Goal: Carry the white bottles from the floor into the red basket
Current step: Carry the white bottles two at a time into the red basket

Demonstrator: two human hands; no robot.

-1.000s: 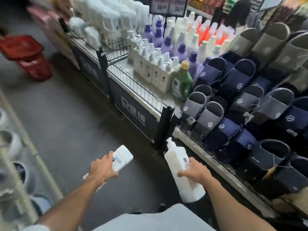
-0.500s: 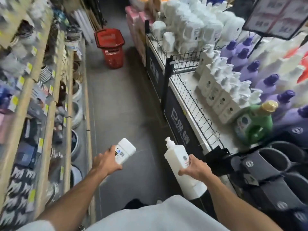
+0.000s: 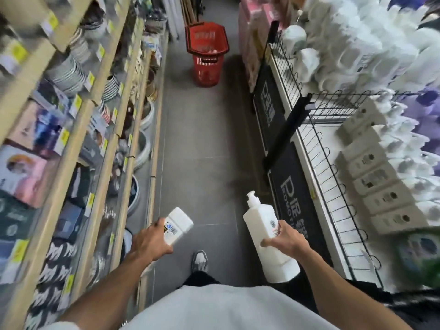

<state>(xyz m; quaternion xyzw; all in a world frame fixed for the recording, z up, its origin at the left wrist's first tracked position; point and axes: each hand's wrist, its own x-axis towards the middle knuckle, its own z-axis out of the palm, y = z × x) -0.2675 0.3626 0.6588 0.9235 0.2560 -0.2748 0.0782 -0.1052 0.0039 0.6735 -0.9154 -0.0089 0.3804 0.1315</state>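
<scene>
My left hand grips a white bottle by its lower part, the flat cap end pointing forward. My right hand is curled round a taller white pump bottle, held upright with the pump head on top. The red basket stands on the grey floor far ahead in the middle of the aisle, well beyond both hands. Something pale shows inside the red basket; I cannot tell what it is.
Wooden shelves with bowls and boxed goods line the left side. On the right a display table with a black wire rail holds many white and purple bottles. My shoe is on the grey floor between them.
My view has swung left from the right-hand display to face down the aisle. The red basket now sits ahead at centre and looks nearer. Both hands keep hold of their bottles.
</scene>
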